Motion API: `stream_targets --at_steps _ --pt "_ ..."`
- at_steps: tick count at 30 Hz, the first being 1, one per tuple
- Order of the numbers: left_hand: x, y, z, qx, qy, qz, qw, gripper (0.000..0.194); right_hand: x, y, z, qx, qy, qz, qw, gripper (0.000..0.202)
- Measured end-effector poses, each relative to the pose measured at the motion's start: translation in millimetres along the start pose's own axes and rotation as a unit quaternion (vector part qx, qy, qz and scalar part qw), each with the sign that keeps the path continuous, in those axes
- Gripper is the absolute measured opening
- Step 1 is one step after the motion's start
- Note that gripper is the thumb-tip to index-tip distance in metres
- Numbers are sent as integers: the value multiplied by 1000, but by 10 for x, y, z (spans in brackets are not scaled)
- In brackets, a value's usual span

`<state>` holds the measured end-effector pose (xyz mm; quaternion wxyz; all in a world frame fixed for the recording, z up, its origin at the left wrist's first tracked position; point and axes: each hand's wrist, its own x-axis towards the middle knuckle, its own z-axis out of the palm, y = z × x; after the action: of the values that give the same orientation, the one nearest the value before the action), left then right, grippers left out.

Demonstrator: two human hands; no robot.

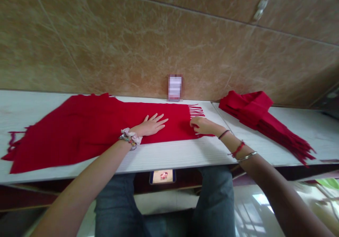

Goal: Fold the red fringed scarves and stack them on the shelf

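A red scarf [71, 134] lies spread along the white tabletop, broad and slightly creased at the left, narrower toward its fringed right end. My left hand [150, 125] rests flat on the narrower part, fingers spread, holding nothing. At the fringed edge, my right hand [203, 125] is closed, thumb and fingers pinched on the scarf's end; the exact grip is partly hidden by the fingers. Fringe strands show above and below this hand. A second red scarf [254, 111], folded and crossed over itself, lies to the right, apart from my hands, its fringe toward the front edge.
A brown marbled wall [132, 46] rises behind the white tabletop [180, 154]. A blurred upright card [174, 87] leans at the wall. Below the front edge, a phone with a lit screen [162, 176] lies between my knees. A small fixture [260, 9] is on the wall.
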<state>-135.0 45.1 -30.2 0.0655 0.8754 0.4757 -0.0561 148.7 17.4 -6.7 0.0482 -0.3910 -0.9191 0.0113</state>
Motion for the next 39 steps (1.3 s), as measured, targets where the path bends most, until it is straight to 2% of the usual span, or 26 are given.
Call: stream_targets --at_steps 3,7,9,12,13,16,17,19,21,24,27,30,32,34,37,39 --pt "-7 9 -23 1 -8 -1 1000 51 -150 138 32 -14 -41 47 998 19" --pt "23 7 -11 -14 -2 -5 1000 51 -695 546 -46 -40 -56 112 991 18" --pt "34 1 -5 -24 3 -5 1000 52 -890 629 -102 -45 -40 129 990 19" --pt "29 -8 -21 -19 30 3 999 52 -897 424 -117 -8 38 81 996 19" --pt "22 -8 -33 -11 47 14 999 51 -825 285 -94 9 63 49 997 18" --pt "-8 9 -70 1 87 70 994 51 -496 -135 31 45 87 -42 994 20" --pt "-19 22 -76 -1 86 85 993 51 -380 -222 75 41 91 -57 993 21" --pt "-38 52 -76 -10 55 89 994 54 -193 -267 141 31 108 -37 993 23" --pt "-50 79 -63 -21 9 75 997 57 -101 -165 169 32 103 9 994 25" --pt "-52 98 -47 -30 -26 66 997 60 -161 98 150 36 47 48 997 24" --pt "-42 96 -45 -31 -25 64 997 60 -398 352 103 6 14 66 998 21" --pt "-30 85 -43 -34 -23 64 997 60 -690 560 65 -39 22 95 994 19" --pt "-24 77 -46 -37 -20 67 997 60 -830 612 43 -63 39 114 991 19" --pt "-21 76 -61 -37 -4 78 996 59 -875 528 25 -60 81 111 989 18" --pt "-44 104 -116 -30 72 135 988 50 -747 142 34 0 146 34 989 19" --pt "-88 139 -165 -29 114 178 977 39 -583 -163 74 33 114 -36 992 23"
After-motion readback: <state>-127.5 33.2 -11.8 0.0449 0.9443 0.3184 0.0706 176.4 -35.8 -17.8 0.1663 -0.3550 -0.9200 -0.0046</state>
